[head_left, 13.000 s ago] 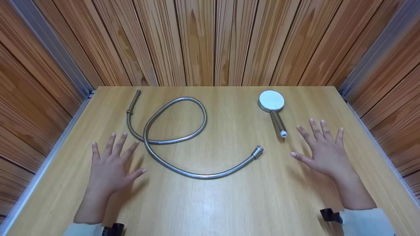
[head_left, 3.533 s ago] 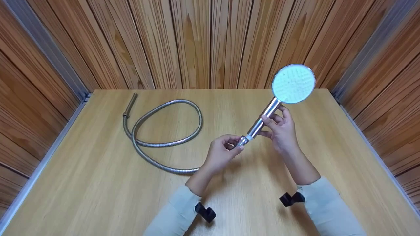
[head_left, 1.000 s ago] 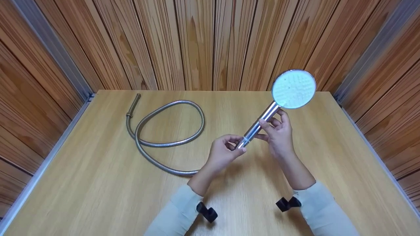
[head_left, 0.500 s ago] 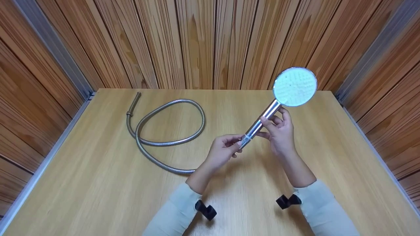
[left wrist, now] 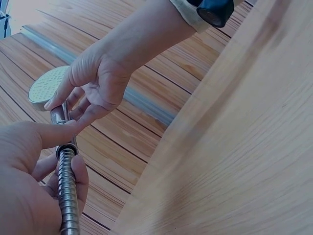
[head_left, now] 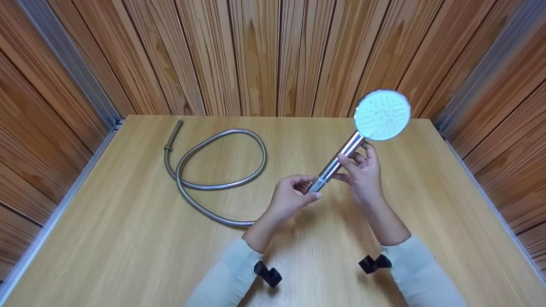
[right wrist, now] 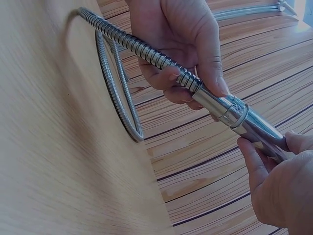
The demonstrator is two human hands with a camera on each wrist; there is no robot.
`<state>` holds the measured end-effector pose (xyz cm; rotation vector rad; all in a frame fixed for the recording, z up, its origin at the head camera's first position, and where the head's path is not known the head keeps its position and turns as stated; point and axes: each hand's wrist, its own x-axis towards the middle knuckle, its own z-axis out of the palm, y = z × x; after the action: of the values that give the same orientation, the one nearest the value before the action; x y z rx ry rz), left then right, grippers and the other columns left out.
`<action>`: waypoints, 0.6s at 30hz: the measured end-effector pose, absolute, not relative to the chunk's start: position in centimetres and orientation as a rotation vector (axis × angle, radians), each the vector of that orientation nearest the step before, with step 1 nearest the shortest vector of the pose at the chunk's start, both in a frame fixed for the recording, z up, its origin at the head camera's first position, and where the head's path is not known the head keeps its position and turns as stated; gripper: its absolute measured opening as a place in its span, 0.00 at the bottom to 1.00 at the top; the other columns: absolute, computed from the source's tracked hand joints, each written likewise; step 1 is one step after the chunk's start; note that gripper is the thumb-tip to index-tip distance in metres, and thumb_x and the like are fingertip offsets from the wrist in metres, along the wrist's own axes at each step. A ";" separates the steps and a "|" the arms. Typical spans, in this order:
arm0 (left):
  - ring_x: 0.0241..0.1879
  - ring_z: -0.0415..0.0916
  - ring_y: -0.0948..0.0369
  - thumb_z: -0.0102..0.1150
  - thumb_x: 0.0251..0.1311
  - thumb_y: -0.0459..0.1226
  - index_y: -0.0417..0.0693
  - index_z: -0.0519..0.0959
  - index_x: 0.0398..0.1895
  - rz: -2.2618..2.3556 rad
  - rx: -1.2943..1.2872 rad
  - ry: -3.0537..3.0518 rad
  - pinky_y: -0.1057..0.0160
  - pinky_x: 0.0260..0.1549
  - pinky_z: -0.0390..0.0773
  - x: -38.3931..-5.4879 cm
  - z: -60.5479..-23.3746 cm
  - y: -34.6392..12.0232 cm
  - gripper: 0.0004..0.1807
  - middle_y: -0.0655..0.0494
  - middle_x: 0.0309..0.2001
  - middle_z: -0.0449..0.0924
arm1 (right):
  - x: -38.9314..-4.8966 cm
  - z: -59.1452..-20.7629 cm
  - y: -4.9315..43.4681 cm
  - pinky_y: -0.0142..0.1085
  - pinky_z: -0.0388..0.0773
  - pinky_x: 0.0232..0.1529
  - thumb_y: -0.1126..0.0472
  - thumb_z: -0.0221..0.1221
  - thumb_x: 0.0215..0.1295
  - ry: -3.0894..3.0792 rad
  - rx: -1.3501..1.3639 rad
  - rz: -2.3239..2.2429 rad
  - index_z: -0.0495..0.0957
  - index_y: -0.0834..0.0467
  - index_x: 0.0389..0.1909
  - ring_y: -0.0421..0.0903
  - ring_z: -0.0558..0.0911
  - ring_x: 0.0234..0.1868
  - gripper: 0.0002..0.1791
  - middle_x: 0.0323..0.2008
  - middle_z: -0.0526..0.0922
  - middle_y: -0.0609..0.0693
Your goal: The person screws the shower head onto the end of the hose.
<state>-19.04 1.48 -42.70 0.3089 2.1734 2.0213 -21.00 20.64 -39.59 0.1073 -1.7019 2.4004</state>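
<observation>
A round-faced shower head [head_left: 382, 114] is held up above the table, tilted with its pale nozzle face toward the head camera. My right hand [head_left: 366, 177] grips its chrome handle [head_left: 339, 160], thumb on top. At the handle's lower end, my left hand [head_left: 290, 198] pinches the metal nut [right wrist: 215, 105] of the flexible shower hose [head_left: 222, 137] between thumb and fingers. Nut and handle meet end to end in line, with a thin ring at the joint in the right wrist view. Behind the left wrist, part of the hose is hidden in the head view.
The rest of the hose lies looped on the wooden table [head_left: 128, 238], its far end [head_left: 174, 132] near the back left. Wood-plank walls [head_left: 260, 55] with grey metal corner strips stand behind and at both sides.
Both hands lifted the shower head and hose end from the table. The white thread visible 3.5 s ago is now covered by the nut. Lately, the left thumb has shifted along the nut.
</observation>
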 end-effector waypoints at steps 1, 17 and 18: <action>0.39 0.75 0.59 0.73 0.52 0.35 0.49 0.83 0.49 2.009 0.320 2.177 0.65 0.33 0.78 -19.0 -42.7 1.4 0.19 0.58 0.39 0.80 | -21.0 -39.6 20.6 0.46 0.84 0.33 0.70 0.61 0.65 -1.707 0.105 2.399 0.61 0.53 0.64 0.48 0.82 0.38 0.30 0.41 0.78 0.54; 0.36 0.78 0.58 0.66 0.57 0.28 0.43 0.84 0.48 2.112 0.370 2.046 0.65 0.29 0.80 -19.1 -42.7 1.4 0.14 0.52 0.38 0.82 | -21.0 -39.6 20.5 0.46 0.84 0.30 0.73 0.60 0.64 -1.665 0.089 2.411 0.63 0.53 0.62 0.47 0.83 0.35 0.29 0.38 0.79 0.52; 0.36 0.78 0.58 0.67 0.56 0.28 0.43 0.84 0.48 2.109 0.353 2.057 0.65 0.29 0.80 -19.0 -42.6 1.4 0.15 0.53 0.38 0.82 | -21.0 -39.6 20.5 0.46 0.84 0.30 0.73 0.60 0.64 -1.669 0.089 2.407 0.62 0.53 0.62 0.47 0.83 0.35 0.28 0.38 0.79 0.53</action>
<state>-19.03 1.44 -42.63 0.3529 2.0569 2.1090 -21.01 20.49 -39.58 0.0893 -1.6694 2.4069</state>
